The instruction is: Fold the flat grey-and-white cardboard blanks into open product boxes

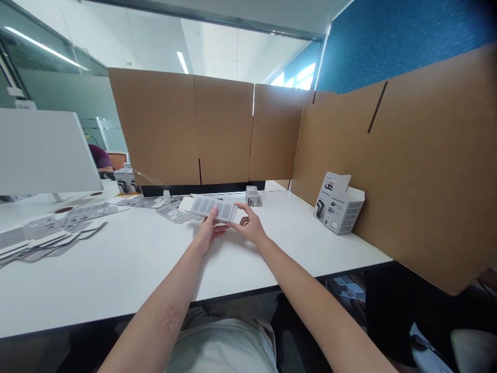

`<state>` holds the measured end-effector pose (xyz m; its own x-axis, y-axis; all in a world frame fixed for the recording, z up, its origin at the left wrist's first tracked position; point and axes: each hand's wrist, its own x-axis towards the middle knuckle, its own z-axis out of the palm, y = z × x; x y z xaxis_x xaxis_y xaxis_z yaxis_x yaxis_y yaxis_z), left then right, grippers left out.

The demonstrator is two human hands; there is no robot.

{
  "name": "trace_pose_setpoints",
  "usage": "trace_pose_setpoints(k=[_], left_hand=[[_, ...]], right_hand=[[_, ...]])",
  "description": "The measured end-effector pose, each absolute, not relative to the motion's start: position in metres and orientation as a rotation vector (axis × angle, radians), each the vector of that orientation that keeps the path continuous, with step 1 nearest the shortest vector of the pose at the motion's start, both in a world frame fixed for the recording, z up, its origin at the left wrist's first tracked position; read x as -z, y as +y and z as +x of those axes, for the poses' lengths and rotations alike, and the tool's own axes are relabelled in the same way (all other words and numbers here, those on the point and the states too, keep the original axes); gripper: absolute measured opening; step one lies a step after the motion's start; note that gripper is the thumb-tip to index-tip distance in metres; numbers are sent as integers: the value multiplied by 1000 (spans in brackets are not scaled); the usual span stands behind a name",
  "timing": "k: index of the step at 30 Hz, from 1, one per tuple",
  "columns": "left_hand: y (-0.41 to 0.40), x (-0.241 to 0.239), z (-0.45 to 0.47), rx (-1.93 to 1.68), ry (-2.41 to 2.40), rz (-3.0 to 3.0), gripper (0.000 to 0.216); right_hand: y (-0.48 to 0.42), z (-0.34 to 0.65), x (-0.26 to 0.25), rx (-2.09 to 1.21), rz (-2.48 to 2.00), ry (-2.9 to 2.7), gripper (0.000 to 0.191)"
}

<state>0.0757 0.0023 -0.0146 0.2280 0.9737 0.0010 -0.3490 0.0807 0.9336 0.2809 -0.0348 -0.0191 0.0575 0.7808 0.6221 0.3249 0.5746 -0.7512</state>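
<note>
Both hands pinch a flat carton blank [214, 208] at frame centre; left hand [207, 228] under it, right hand [250, 225] at its end. An assembled box [338, 207] stands on the table [135, 264] at right.

two hands were in view, the left hand [207, 229] and the right hand [251, 228], both gripping one flat carton blank [215, 207]. one open box [338, 207] stood on the right, one small box [252, 196] at the back, and at least two far boxes [125, 181] on the left. the piled blanks [39, 235] overlapped too much to count. there were two cardboard screens, the back screen [194, 124] and the side screen [427, 155], plus one monitor [42, 150] and one table [135, 269].
</note>
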Motion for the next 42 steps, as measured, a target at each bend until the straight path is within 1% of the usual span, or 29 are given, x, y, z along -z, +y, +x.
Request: trace_pose_setpoints(k=[5,16,20,24,29,30,35,39,42], left_hand=[[1,16,76,-1152,797,1043,79],[-2,11,77,-1202,877,1006,69],[-1,12,77,-1196,890,1018,66],[0,13,76,-1230,890,1055,69],[3,13,76,-1273,922,1041,72],[4,13,76,-1284,926,1029,71],[7,15,75,-1290,940,994,70],[9,17,74,-1242,916,1041,79],[9,17,74,-1249,915,1058,81]], right_hand=[[-35,282,18,-504,-1014,-1509,83],[-32,283,20,-534,-1057,-1544,103],[-28,285,25,-500,-1028,-1557,103],[-27,285,27,-458,-1035,-1576,100],[-32,285,23,-466,-1051,-1626,104],[-33,285,22,-485,-1041,-1633,102],[-36,288,19,-545,-1045,-1620,79],[-35,290,20,-436,-1036,-1592,71],[-35,291,20,-371,-987,-1594,67]])
